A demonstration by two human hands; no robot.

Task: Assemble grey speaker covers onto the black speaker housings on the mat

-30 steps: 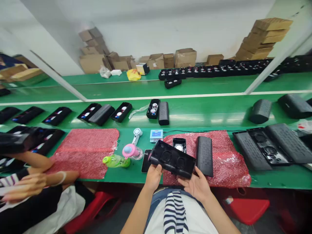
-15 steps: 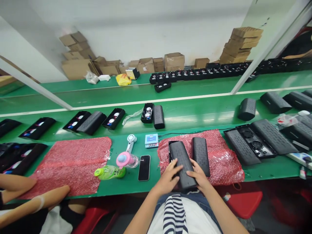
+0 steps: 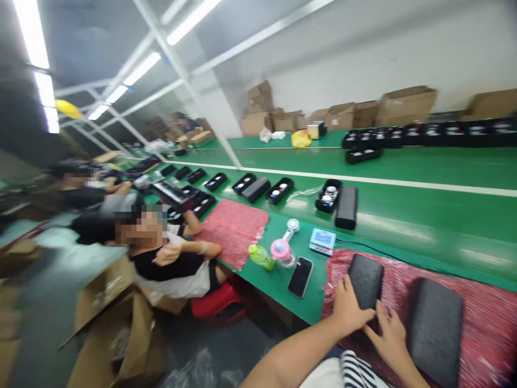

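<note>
From here, L hand [image 3: 348,311] & R hand [image 3: 390,338] have dark case [image 3: 365,280] b/w them, tho uneven pressure cd skid it on red bubble wrap [image 3: 395,283] underneath.

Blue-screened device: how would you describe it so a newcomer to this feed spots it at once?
On the green bench, find the red bubble wrap at the lower right of the view. Just beyond its left end sits a small, boxy device. Its blue display and the black cable at its right set it apart from the dark-screened phone and the pink-topped bottle.
</note>
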